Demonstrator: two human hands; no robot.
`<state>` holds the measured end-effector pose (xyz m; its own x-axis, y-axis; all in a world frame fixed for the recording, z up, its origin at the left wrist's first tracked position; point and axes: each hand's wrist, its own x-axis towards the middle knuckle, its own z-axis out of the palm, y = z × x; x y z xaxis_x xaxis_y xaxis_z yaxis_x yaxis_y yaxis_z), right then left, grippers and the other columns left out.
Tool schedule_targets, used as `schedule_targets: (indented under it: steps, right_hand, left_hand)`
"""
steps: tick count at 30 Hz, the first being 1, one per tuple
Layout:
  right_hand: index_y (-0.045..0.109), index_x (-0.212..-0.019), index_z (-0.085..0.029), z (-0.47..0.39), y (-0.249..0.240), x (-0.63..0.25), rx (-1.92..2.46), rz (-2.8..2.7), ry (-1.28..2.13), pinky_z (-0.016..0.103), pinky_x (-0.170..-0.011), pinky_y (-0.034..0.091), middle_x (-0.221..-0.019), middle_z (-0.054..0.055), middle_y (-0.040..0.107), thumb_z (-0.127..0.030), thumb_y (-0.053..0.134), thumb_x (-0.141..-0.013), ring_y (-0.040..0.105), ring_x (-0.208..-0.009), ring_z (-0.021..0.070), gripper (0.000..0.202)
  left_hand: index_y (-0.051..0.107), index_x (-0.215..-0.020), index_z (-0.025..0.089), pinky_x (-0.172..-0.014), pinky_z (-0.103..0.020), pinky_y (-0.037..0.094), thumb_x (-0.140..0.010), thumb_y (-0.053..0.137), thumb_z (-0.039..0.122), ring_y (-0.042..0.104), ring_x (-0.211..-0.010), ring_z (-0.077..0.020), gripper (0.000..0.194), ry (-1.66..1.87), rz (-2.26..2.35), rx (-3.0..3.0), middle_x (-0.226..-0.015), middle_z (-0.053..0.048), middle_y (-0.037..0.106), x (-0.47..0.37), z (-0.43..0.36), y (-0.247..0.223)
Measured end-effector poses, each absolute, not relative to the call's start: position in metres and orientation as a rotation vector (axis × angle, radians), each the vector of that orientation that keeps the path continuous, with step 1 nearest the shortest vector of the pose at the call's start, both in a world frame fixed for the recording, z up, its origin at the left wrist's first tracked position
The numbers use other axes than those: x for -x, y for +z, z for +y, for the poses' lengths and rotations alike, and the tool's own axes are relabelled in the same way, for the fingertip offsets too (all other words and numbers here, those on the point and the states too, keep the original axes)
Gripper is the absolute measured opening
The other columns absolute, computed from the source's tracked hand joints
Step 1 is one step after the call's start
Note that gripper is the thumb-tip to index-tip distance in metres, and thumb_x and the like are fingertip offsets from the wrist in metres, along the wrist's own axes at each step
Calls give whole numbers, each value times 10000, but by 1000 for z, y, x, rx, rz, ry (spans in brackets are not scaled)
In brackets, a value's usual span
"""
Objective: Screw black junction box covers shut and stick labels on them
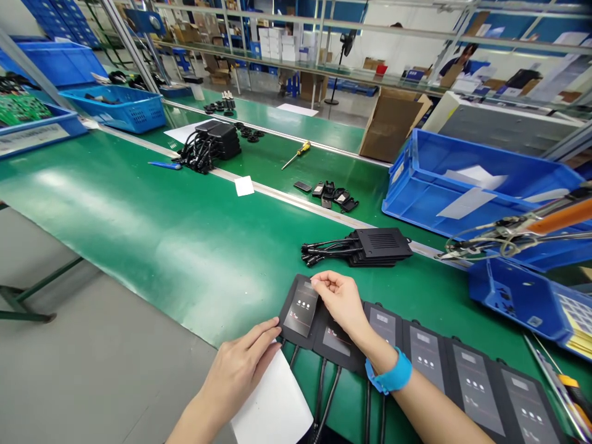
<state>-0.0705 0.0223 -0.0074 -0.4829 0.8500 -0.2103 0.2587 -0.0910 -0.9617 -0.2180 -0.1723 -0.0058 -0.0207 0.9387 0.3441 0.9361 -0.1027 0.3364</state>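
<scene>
The right hand (340, 299) reaches over a row of flat black boxes (476, 376) and pinches the top edge of a grey sticker (301, 309) between thumb and forefinger; the sticker lies on the leftmost box (290, 308) of the row. A blue wristband (391, 373) sits on that wrist. The left hand (240, 367) lies flat, fingers together and stretched out, with the fingertips touching the lower left corner of that same box; it grips nothing. Under the left palm lies a white sheet (275, 410), at the near edge of the green belt (139, 216).

The boxes lie side by side, overlapping a little, each with a grey sticker on its face, and black cables (324, 394) run from them toward the person. Just beyond the right hand, a small stack of the same black boxes (382, 245) lies with its cables pointing left.

Farther out, a second stack with cables (210, 145) rests across the belt's far rail, near a blue pen (164, 164) and a white card (243, 185). Small black parts (333, 196) and a yellow-handled screwdriver (298, 153) lie on the far green table. Blue crates (462, 185) stand to the right, another blue crate (118, 108) to the far left.
</scene>
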Motion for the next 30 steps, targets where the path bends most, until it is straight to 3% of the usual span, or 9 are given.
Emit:
schedule_targets:
  steps: [7, 15, 30]
  right_hand:
    - [697, -778, -147, 23, -7, 71, 1213, -1729, 1591, 252, -565, 383, -662, 14, 607, -403, 640, -769, 482, -567, 110, 263]
    - [694, -797, -145, 23, -7, 69, 1223, -1697, 1607, 226, -444, 286, -611, -4, 557, -419, 628, -774, 386, -472, 79, 282]
    - [690, -794, -136, 22, -3, 71, 1229, -1613, 1692, 223, -437, 250, -633, 8, 558, -476, 675, -733, 350, -496, 76, 346]
  left_hand:
    - [554, -1327, 155, -544, -263, 595, -1039, 408, 157, 747, -859, -188, 323, 618, 2111, -2348, -1181, -92, 704, 216, -172, -7]
    - [595, -1170, 149, -506, -259, 593, -1049, 397, 177, 752, -827, -171, 234, 735, 2086, -2266, -1120, -63, 726, 215, -168, 1]
    - [583, -1195, 149, -563, -259, 610, -1039, 424, 159, 748, -889, -178, 223, 733, 2079, -2246, -1147, -71, 719, 215, -170, -1]
